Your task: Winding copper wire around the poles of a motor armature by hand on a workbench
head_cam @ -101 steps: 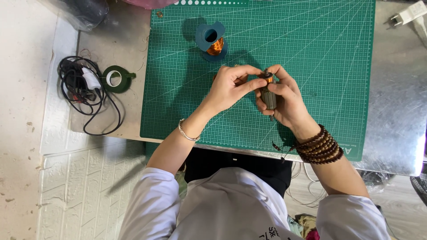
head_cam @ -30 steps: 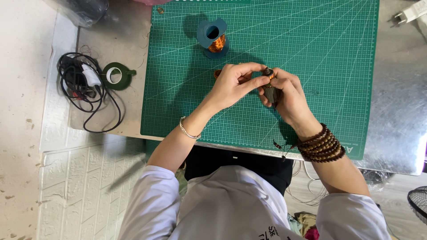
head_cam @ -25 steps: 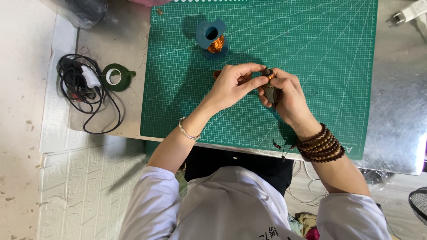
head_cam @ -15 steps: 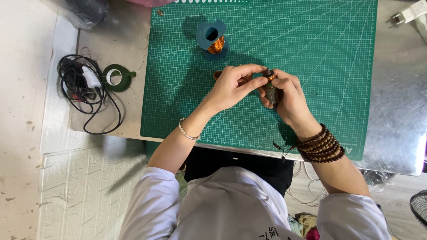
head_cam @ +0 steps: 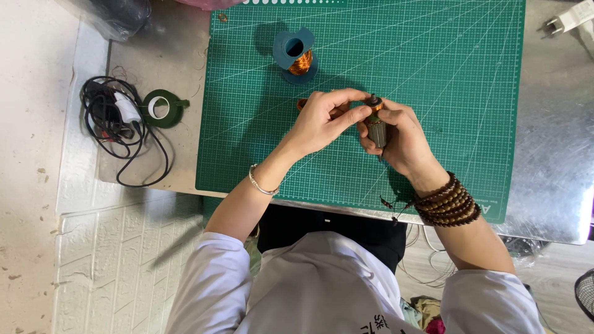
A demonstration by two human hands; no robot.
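Green cutting mat covers a metal table. Over its middle, right hand grips one small motor rotor; left hand pinches its copper top. One wire spool, one tape roll, one black cable.

Over a green gridded cutting mat, both hands work close together at centre: the left hand and right hand meet around a small grey motor armature with copper winding, closing the gap between them. Beyond the left hand stands a teal spool of copper wire, the only thing upright on the mat; to its right the mat lies open as far as the edge. Off the mat to the left, a dark green tape roll and a tangled black cable crowd the table edge.
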